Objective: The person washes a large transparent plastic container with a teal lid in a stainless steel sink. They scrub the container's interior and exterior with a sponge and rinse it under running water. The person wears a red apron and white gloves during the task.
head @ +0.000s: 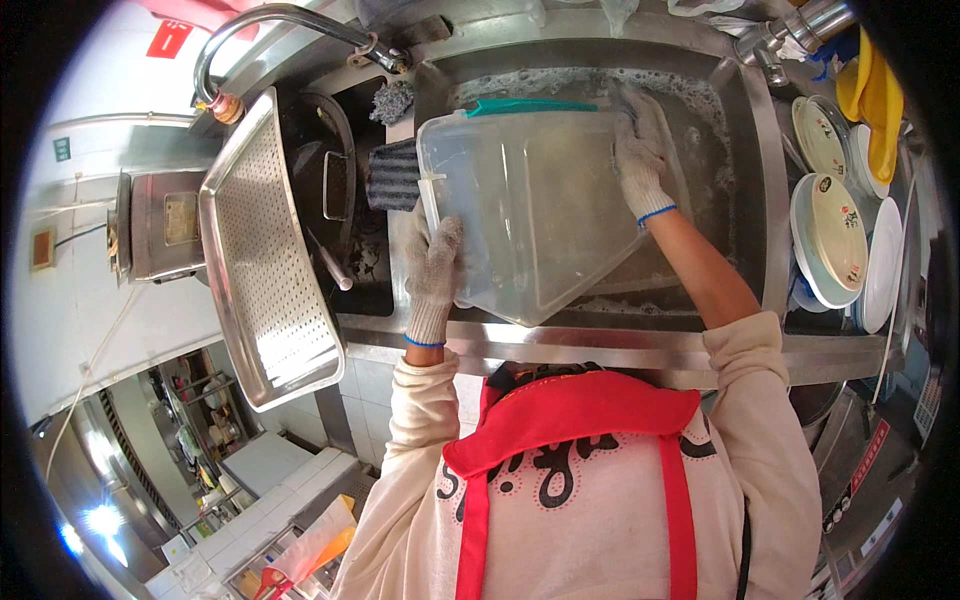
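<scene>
A translucent plastic storage box point(517, 202) lies tilted over the water in a stainless-steel sink point(754, 187). My left hand point(431, 251), in a grey knit glove, grips the box's left edge beside a white clip. The thumb lies on the near side. My right hand point(639, 146), gloved too, lies against the right end of the box. Its fingers are blurred, and I cannot tell whether they hold anything. A teal plastic strip point(536, 106) shows along the far edge of the box. Soapy foam point(570, 77) floats behind it.
On the left, a perforated steel tray point(262, 247) leans by a second basin holding a dark pan point(319, 165). A striped dark cloth point(393, 176) and steel-wool scourer point(391, 102) lie on the divider. A faucet point(289, 19) arches above. Stacked plates point(836, 232) and a yellow cloth point(874, 105) are rightward.
</scene>
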Demonstrator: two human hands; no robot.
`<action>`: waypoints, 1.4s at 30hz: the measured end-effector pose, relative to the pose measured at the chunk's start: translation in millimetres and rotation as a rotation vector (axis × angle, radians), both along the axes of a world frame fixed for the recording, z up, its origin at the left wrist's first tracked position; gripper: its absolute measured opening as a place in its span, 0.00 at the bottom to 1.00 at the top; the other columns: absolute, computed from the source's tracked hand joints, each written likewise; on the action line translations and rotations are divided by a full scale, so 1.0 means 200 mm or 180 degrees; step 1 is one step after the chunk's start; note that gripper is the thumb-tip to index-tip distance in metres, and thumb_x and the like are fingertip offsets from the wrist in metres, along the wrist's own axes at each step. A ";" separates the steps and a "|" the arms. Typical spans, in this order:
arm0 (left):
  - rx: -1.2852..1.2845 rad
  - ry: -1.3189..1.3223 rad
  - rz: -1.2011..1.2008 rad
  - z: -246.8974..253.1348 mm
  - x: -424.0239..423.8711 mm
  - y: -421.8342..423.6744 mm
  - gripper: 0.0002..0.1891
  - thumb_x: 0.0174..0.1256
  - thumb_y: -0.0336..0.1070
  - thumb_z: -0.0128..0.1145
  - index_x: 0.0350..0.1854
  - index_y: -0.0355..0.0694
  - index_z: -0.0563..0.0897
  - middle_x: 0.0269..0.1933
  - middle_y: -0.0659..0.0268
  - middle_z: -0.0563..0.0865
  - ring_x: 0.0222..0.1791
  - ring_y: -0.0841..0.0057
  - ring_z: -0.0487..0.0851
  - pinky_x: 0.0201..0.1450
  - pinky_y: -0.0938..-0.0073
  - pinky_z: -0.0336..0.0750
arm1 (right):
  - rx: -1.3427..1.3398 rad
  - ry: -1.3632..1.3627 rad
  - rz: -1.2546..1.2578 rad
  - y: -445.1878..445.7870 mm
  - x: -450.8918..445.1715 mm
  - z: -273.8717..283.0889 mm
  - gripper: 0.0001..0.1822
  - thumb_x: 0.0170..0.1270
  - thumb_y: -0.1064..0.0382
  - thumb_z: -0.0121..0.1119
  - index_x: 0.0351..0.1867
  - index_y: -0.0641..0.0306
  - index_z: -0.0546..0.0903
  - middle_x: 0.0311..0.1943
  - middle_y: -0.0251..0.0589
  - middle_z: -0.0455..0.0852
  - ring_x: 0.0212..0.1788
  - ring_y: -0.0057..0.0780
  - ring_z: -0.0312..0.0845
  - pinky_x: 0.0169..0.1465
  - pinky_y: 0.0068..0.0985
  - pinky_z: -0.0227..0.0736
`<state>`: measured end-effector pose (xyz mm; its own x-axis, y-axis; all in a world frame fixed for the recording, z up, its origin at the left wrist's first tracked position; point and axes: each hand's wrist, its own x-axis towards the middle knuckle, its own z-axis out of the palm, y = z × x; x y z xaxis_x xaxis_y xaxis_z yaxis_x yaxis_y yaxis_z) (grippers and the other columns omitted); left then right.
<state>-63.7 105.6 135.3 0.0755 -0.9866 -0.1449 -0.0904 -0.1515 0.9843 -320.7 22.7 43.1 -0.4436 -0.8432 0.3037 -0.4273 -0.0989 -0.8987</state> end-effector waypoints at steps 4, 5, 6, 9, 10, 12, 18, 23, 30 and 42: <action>-0.0150 -0.0255 -0.0188 -0.03 0.04 0.01 0.24 0.60 0.30 0.49 0.61 0.37 0.66 0.38 0.71 0.76 0.30 0.89 0.70 0.32 0.88 0.68 | -0.0240 0.0191 0.1678 0.04 0.02 0.45 0.16 0.60 0.67 0.46 0.50 0.58 0.75 0.51 0.39 0.76 0.55 0.33 0.70 0.60 0.25 0.62; -0.0202 -0.0265 -0.0249 -0.02 0.04 0.02 0.24 0.60 0.30 0.49 0.61 0.37 0.66 0.39 0.70 0.77 0.31 0.88 0.70 0.33 0.88 0.68 | -0.0186 0.0206 0.2250 0.06 0.02 0.55 0.16 0.60 0.67 0.46 0.49 0.59 0.76 0.50 0.39 0.76 0.55 0.32 0.70 0.60 0.24 0.62; -0.0263 -0.0290 -0.0279 -0.01 0.04 0.03 0.24 0.60 0.30 0.49 0.61 0.37 0.66 0.41 0.69 0.77 0.32 0.88 0.71 0.35 0.87 0.69 | -0.0291 0.0321 0.2500 0.07 0.05 0.63 0.15 0.59 0.67 0.47 0.48 0.58 0.76 0.50 0.37 0.77 0.55 0.32 0.70 0.61 0.26 0.61; -0.0599 -0.0969 -0.0239 0.01 0.01 0.03 0.25 0.59 0.31 0.50 0.60 0.36 0.66 0.40 0.70 0.77 0.31 0.87 0.71 0.34 0.86 0.69 | -0.0584 0.0584 0.3048 0.07 0.11 0.73 0.13 0.57 0.67 0.50 0.45 0.57 0.76 0.49 0.35 0.78 0.55 0.32 0.70 0.63 0.30 0.61; -0.0530 -0.1023 -0.0302 0.01 0.01 0.03 0.24 0.59 0.31 0.50 0.60 0.36 0.67 0.40 0.69 0.77 0.31 0.86 0.71 0.34 0.86 0.69 | -0.0701 0.0583 0.3165 0.05 0.12 0.71 0.13 0.57 0.67 0.50 0.45 0.57 0.76 0.49 0.35 0.78 0.55 0.32 0.71 0.63 0.29 0.61; -0.0386 -0.1120 -0.0421 0.01 0.03 0.04 0.24 0.58 0.31 0.51 0.60 0.35 0.67 0.40 0.69 0.77 0.31 0.85 0.71 0.34 0.85 0.69 | -0.0809 0.0592 0.3307 0.03 0.12 0.68 0.13 0.57 0.69 0.50 0.45 0.58 0.76 0.51 0.36 0.77 0.55 0.32 0.71 0.62 0.28 0.63; -0.0294 -0.0924 -0.0298 -0.01 0.02 0.06 0.25 0.58 0.32 0.53 0.60 0.34 0.67 0.43 0.64 0.78 0.36 0.81 0.74 0.41 0.81 0.70 | -0.0770 0.0448 0.3228 0.06 0.06 0.66 0.11 0.56 0.73 0.51 0.41 0.62 0.78 0.56 0.41 0.72 0.57 0.33 0.70 0.59 0.27 0.66; -0.0267 -0.0984 -0.0443 -0.01 0.02 0.05 0.28 0.56 0.31 0.55 0.61 0.34 0.66 0.50 0.58 0.77 0.48 0.73 0.74 0.54 0.74 0.67 | -0.0694 0.0025 0.3271 0.05 0.00 0.57 0.10 0.53 0.77 0.49 0.35 0.62 0.78 0.59 0.40 0.68 0.59 0.35 0.67 0.60 0.26 0.66; -0.0125 -0.1167 -0.0549 0.00 0.02 0.05 0.28 0.55 0.31 0.56 0.60 0.34 0.66 0.51 0.56 0.77 0.50 0.71 0.75 0.55 0.74 0.67 | -0.0849 0.1136 0.2424 0.08 -0.04 0.56 0.10 0.53 0.77 0.50 0.35 0.61 0.77 0.63 0.40 0.64 0.67 0.36 0.54 0.68 0.30 0.52; -0.0058 -0.0973 -0.0439 -0.01 0.06 0.08 0.26 0.57 0.29 0.54 0.60 0.34 0.66 0.50 0.61 0.77 0.47 0.76 0.74 0.52 0.76 0.68 | 0.1269 0.0420 0.1849 -0.08 -0.34 0.00 0.19 0.54 0.62 0.55 0.50 0.55 0.76 0.59 0.37 0.70 0.64 0.37 0.60 0.65 0.30 0.56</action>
